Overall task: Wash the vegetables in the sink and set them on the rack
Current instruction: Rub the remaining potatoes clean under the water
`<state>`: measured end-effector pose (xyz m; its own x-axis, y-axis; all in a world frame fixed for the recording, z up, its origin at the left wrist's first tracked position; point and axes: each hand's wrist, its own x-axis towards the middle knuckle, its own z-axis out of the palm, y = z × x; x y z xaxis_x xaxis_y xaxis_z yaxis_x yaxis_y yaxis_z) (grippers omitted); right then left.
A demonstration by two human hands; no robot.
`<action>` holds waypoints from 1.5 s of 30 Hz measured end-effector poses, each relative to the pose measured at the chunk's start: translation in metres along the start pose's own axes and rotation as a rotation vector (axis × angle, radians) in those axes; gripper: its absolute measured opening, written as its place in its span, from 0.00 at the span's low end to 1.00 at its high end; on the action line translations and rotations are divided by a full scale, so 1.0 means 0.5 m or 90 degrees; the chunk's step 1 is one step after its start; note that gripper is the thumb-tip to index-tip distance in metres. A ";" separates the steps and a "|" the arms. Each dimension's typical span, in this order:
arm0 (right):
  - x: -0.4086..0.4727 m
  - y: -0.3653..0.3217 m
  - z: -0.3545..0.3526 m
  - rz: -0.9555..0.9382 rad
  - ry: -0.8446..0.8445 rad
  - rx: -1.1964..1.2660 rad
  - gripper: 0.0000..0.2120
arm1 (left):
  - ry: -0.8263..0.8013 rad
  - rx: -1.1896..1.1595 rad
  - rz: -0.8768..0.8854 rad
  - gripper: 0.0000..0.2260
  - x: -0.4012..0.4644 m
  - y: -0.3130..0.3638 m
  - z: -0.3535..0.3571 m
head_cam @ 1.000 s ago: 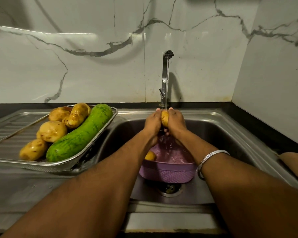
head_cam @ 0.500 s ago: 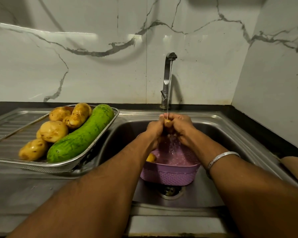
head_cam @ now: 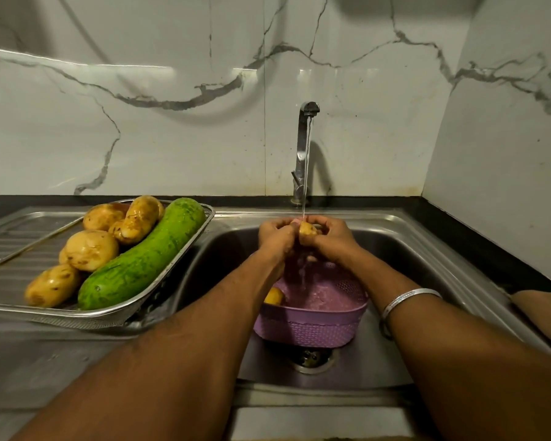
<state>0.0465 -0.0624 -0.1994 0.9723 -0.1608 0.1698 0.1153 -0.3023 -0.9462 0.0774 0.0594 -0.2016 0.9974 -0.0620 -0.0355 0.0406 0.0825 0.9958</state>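
**Small potato under the tap, rack nearly full**

The steel sink (head_cam: 427, 249) takes up the middle of the view, and everything else is placed around it. To the sink's left, on the ribbed drainboard, sits the metal rack (head_cam: 159, 288), its near corner overhanging the basin, probably so that drips run back in. On the rack lie a long green cucumber (head_cam: 143, 254) and several wet potatoes (head_cam: 91, 249), apparently already washed. Inside the sink, over the drain, stands a purple basket (head_cam: 312, 329) with one yellowish vegetable (head_cam: 273, 296) waiting in it (what kind is hard to tell). At the back edge of the sink rises the tap (head_cam: 303, 148), running in a thin stream. Directly under that stream, above the basket, the left hand (head_cam: 275, 237) and right hand (head_cam: 331, 238) are both closed around a small potato (head_cam: 306, 230), grip firm from either side so the water hits its exposed top while fingers rub it. Runoff falls into the basket below.
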 end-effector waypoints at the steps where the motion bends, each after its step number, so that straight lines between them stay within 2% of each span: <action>1: 0.002 0.003 -0.001 -0.046 0.006 -0.077 0.13 | -0.004 0.011 -0.002 0.07 0.005 -0.002 0.000; 3: 0.010 0.012 -0.001 -0.124 -0.001 -0.269 0.09 | -0.007 0.043 0.002 0.08 0.009 -0.006 0.001; 4: 0.013 0.014 0.001 -0.129 -0.018 -0.361 0.11 | -0.004 0.065 0.008 0.10 0.012 -0.008 0.003; 6: 0.010 0.011 0.011 -0.088 -0.034 -0.460 0.22 | -0.005 0.129 0.025 0.19 0.018 -0.015 0.004; 8: 0.006 0.005 0.020 -0.053 0.007 -0.451 0.34 | -0.024 0.185 0.056 0.24 0.010 -0.019 0.006; 9: 0.008 0.003 0.023 -0.031 0.043 -0.432 0.36 | -0.038 0.221 0.084 0.25 0.005 -0.020 0.006; 12: 0.024 -0.001 0.033 0.093 0.108 -0.328 0.31 | -0.090 0.329 0.194 0.25 -0.012 -0.025 0.007; 15: 0.029 -0.007 0.043 0.250 0.096 -0.113 0.30 | -0.089 0.425 0.247 0.23 -0.019 -0.023 0.009; 17: 0.028 -0.008 0.046 0.257 0.096 -0.094 0.30 | -0.047 0.487 0.249 0.25 -0.016 -0.021 0.007; 19: 0.029 -0.004 0.046 0.161 0.149 -0.221 0.31 | -0.042 0.516 0.232 0.23 -0.009 -0.021 0.004; 21: 0.022 -0.007 0.042 0.039 0.215 -0.359 0.29 | -0.050 0.495 0.165 0.24 -0.001 -0.022 0.002; 23: 0.011 -0.010 0.039 -0.066 0.218 -0.451 0.27 | -0.063 0.356 0.042 0.29 -0.010 -0.019 0.004; 26: -0.001 -0.018 0.042 -0.177 0.208 -0.557 0.26 | -0.071 0.205 -0.122 0.29 -0.024 -0.010 0.003; 29: -0.004 -0.033 0.046 -0.266 0.212 -0.589 0.22 | -0.079 0.090 -0.173 0.31 -0.020 0.001 -0.003; 31: -0.007 -0.040 0.048 -0.298 0.211 -0.565 0.18 | -0.055 -0.041 -0.177 0.30 -0.013 0.009 0.001; 34: -0.005 -0.030 0.047 -0.271 0.204 -0.480 0.18 | -0.033 -0.176 -0.143 0.23 -0.009 0.010 0.007; 38: 0.002 -0.016 0.034 -0.210 0.218 -0.427 0.17 | -0.033 -0.224 -0.072 0.15 -0.010 0.012 0.006; 40: 0.003 -0.011 0.026 -0.190 0.215 -0.414 0.16 | -0.026 -0.223 -0.019 0.17 -0.007 0.013 -0.005; 43: 0.008 0.005 0.014 -0.122 0.204 -0.446 0.16 | -0.019 -0.167 0.032 0.24 0.003 0.010 -0.024; 45: 0.007 0.020 0.011 -0.042 0.121 -0.500 0.13 | -0.011 0.017 0.063 0.25 0.019 -0.001 -0.047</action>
<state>0.0520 -0.0606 -0.2099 0.9089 -0.2554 0.3296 -0.0740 -0.8766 -0.4754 0.0884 0.0822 -0.2046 0.9954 -0.0716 0.0644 -0.0600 0.0618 0.9963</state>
